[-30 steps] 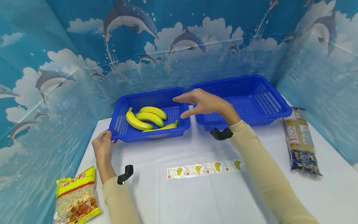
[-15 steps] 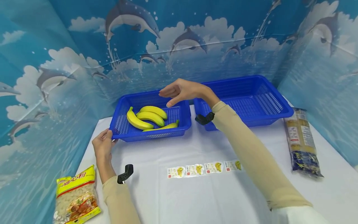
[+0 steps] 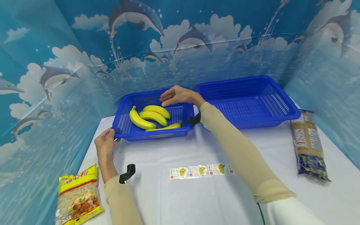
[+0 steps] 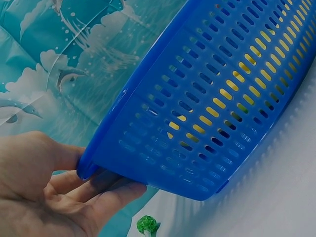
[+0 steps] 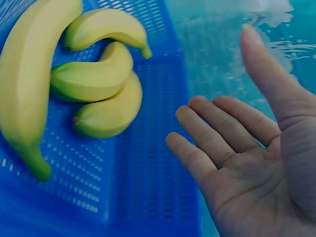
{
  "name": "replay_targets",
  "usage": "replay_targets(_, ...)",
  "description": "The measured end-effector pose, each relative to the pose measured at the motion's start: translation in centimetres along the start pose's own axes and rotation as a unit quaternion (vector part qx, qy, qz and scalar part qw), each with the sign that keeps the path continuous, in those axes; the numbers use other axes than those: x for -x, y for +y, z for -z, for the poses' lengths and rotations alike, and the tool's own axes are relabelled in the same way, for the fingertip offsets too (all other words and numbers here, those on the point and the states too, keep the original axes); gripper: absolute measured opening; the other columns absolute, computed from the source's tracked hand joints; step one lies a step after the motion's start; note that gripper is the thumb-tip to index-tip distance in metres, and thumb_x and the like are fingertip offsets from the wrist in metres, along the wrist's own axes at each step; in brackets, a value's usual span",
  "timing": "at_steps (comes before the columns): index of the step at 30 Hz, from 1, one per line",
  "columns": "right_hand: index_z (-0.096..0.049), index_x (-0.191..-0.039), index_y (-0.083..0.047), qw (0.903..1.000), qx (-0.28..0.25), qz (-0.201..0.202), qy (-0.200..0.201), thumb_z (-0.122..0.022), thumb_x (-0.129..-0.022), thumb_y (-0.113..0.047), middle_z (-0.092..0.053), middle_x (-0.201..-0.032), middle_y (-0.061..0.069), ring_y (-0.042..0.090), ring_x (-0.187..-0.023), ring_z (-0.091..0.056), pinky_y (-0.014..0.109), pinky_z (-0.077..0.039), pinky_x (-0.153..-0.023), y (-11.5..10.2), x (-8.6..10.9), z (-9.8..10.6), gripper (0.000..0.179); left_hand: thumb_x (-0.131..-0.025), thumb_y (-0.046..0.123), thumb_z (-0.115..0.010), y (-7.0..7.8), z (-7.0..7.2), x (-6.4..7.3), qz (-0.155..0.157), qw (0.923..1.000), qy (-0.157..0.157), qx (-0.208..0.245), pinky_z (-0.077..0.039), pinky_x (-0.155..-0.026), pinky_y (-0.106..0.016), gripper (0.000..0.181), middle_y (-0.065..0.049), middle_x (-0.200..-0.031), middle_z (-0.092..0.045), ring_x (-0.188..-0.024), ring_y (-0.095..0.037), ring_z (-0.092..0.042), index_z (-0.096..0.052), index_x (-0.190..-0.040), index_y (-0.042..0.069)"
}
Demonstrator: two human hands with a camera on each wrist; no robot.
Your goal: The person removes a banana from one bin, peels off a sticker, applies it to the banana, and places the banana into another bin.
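My left hand (image 3: 105, 147) grips the front left corner of a blue plastic basket (image 3: 168, 134). In the left wrist view the thumb lies over the rim and the fingers (image 4: 116, 200) are beneath it. Inside the basket are several yellow bananas: one long banana (image 3: 137, 119) at the left, two curved bananas (image 3: 154, 117) side by side in the middle, and another banana (image 3: 171, 126) along the front wall, partly hidden. My right hand (image 3: 178, 95) hovers over the basket's back right part, holding nothing. In the right wrist view its fingers (image 5: 205, 133) are extended, with the thumb spread apart.
A second blue basket (image 3: 277, 120) stands to the right. A row of banana stickers (image 3: 197, 171) lies on the white table (image 3: 191, 200), partly covered by the right sleeve. A yellow food bag (image 3: 80, 195) lies front left, a noodle pack (image 3: 309, 143) far right. Dolphin-print curtains (image 3: 194, 43) enclose the table.
My right hand has moved left from between the baskets to above the left one, then slightly lower. The left hand keeps its grip on the corner. The bananas have not moved.
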State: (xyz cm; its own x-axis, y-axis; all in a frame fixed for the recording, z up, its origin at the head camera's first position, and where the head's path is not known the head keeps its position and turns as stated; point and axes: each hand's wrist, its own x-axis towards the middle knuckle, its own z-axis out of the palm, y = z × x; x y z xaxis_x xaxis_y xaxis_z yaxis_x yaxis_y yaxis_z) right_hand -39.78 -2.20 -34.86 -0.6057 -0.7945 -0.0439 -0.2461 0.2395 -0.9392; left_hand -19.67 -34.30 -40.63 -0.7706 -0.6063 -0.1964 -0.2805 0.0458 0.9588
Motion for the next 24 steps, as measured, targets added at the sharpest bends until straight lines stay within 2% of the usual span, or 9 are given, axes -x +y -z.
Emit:
replay_targets(6,-0.051,-0.156,0.004,0.9996,-0.006,-0.027,0.008,-0.078,-0.101,-0.009,-0.054,-0.159,0.022,0.032,-0.146,-0.054,0.040,-0.052,-0.115,1.5,-1.4,-0.6,0.063,-0.116,0.031,-0.050,-0.1,0.0,0.0,-0.009,0.9999,-0.003,0.008,-0.053,-0.110,-0.040,0.052,-0.016,-0.158,-0.057,-0.141,-0.029,-0.061,-0.049,-0.161,0.006)
replay_targets(10,-0.048,-0.158,0.006,0.9988,0.003,-0.048,0.012,-0.079,-0.099,-0.006,-0.052,-0.161,0.021,0.033,-0.149,-0.051,0.038,-0.052,-0.114,2.0,-2.3,-1.3,0.068,-0.116,0.032,-0.049,0.0,0.1,0.0,-0.001,1.0000,-0.001,0.004,-0.054,-0.110,-0.040,0.052,-0.015,-0.159,-0.056,-0.141,-0.029,-0.061,-0.048,-0.162,0.007)
replay_targets(14,-0.045,-0.159,0.006,0.9973,0.007,-0.072,0.015,-0.080,-0.097,-0.002,-0.050,-0.163,0.020,0.032,-0.151,-0.048,0.039,-0.050,-0.116,2.4,-2.8,-1.6,0.071,-0.116,0.032,-0.050,0.1,0.1,-0.1,0.004,1.0000,-0.002,0.005,-0.053,-0.111,-0.040,0.052,-0.015,-0.160,-0.055,-0.141,-0.029,-0.060,-0.048,-0.162,0.008)
replay_targets(24,-0.046,-0.158,0.008,0.9948,0.031,-0.096,0.007,-0.077,-0.096,0.007,-0.049,-0.163,0.023,0.035,-0.150,-0.049,0.040,-0.052,-0.115,2.9,-3.8,-1.8,0.069,-0.116,0.031,-0.050,0.1,0.2,-0.2,-0.003,1.0000,-0.001,-0.001,-0.054,-0.109,-0.040,0.051,-0.016,-0.157,-0.058,-0.139,-0.030,-0.062,-0.049,-0.161,0.007)
